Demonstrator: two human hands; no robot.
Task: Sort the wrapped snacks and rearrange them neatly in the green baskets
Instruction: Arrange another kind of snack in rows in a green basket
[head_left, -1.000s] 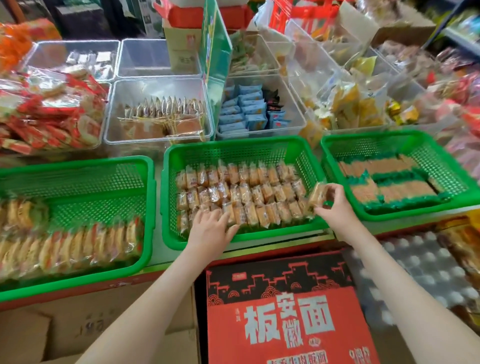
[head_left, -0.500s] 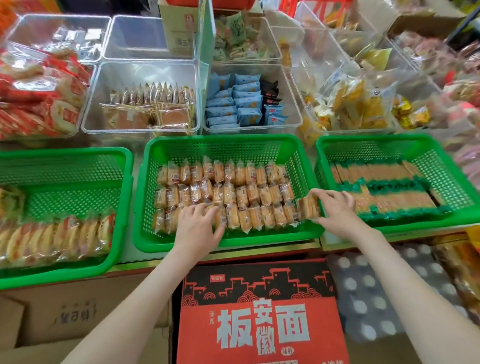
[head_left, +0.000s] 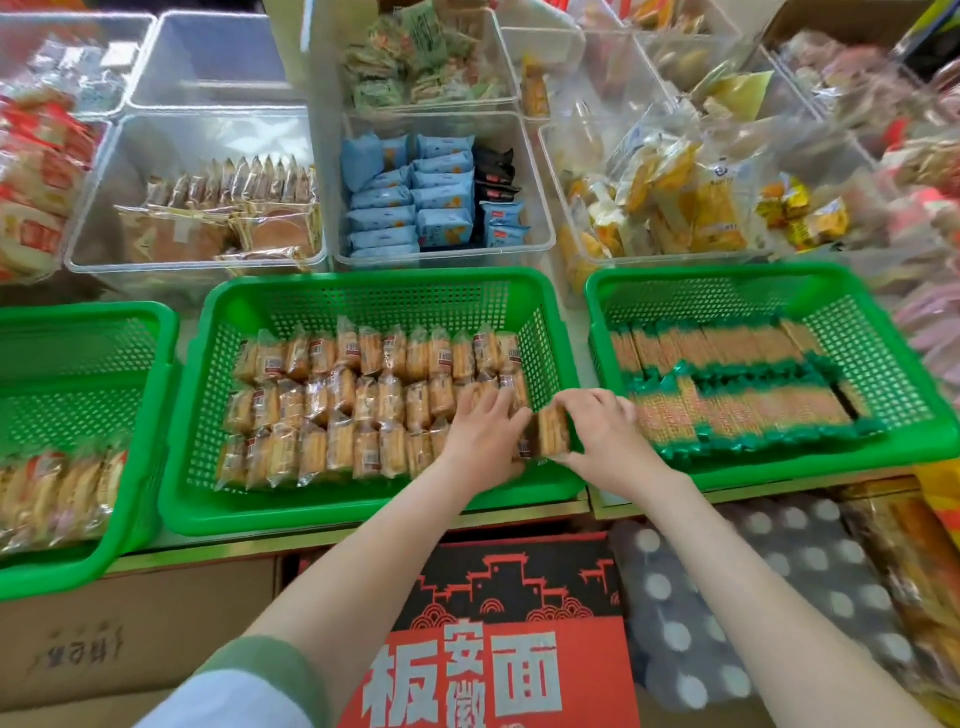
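Red printed carton (head_left: 498, 665) nearest. Pinched in right hand (head_left: 602, 436): one wrapped cracker packet (head_left: 550, 431), at near right corner of middle green basket (head_left: 374, 296). Left hand (head_left: 483, 441) flat, fingers extended, on neighbouring packet rows (head_left: 332, 405). Farther: clear bin (head_left: 540, 208) of blue packets (head_left: 384, 208).

We see two hands, the left hand (head_left: 483, 441) and the right hand (head_left: 602, 431), on long bare arms. The left arm has a sleeve (head_left: 228, 701) near the bottom edge. The sleeve is white and ends in a wide, soft green band (head_left: 272, 667). The right arm is bare all the way down.
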